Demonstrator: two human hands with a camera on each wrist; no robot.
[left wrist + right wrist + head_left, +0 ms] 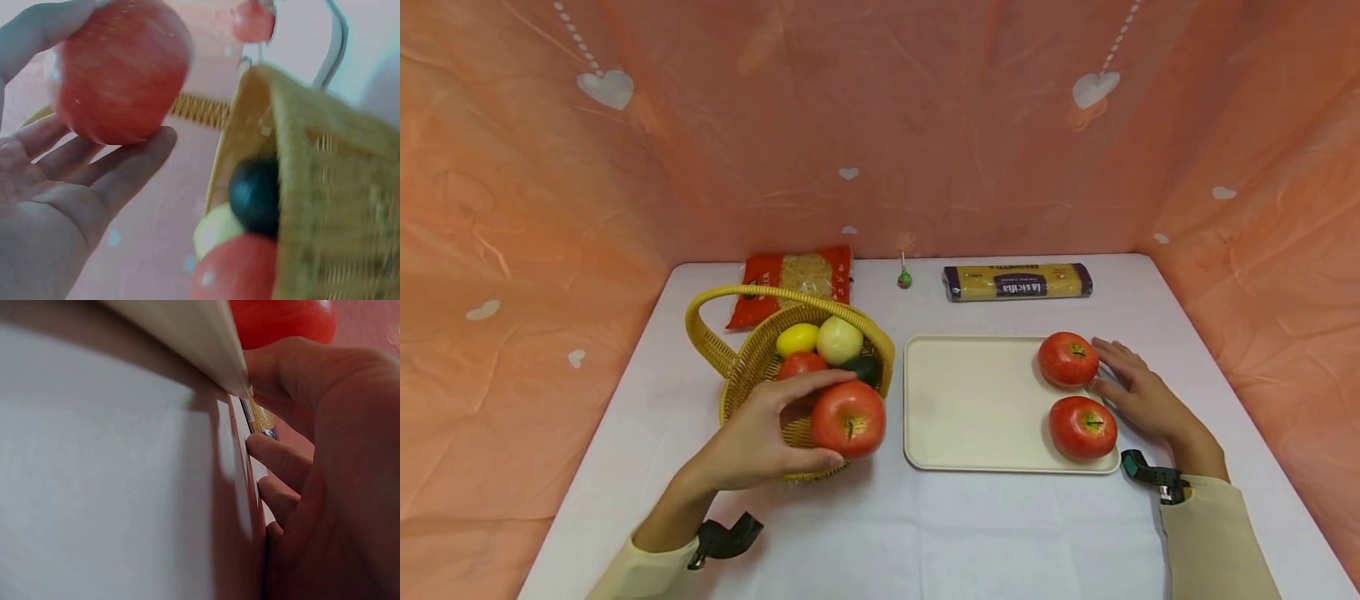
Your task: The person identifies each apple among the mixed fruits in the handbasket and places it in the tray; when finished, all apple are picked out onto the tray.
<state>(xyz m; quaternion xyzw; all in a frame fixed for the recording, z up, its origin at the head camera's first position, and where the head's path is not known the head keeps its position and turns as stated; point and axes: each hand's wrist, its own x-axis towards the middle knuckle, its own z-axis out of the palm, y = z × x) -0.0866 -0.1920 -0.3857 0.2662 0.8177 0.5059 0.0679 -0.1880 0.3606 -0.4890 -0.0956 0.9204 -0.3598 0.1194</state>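
Observation:
My left hand (758, 437) grips a red apple (848, 419) between thumb and fingers, above the front of a yellow wicker basket (737, 392). In the basket are a lemon (797, 340), a pale round fruit (839, 341), a dark green avocado-like fruit (254, 195) and another red apple (802, 364). My right hand (1142, 400) holds the right edge of a cream tray (970, 404), with its thumb at the rim and its fingers lower, outside it. On the tray's right side sit two red apples, a far one (1067, 360) and a near one (1082, 427).
Behind the basket lies a red pasta bag (805, 273). A green lollipop (904, 277) lies at the back middle, and a spaghetti pack (1018, 282) is behind the tray. Orange cloth (880, 125) encloses the white table (1000, 533). The basket's handle (775, 292) arches over its back.

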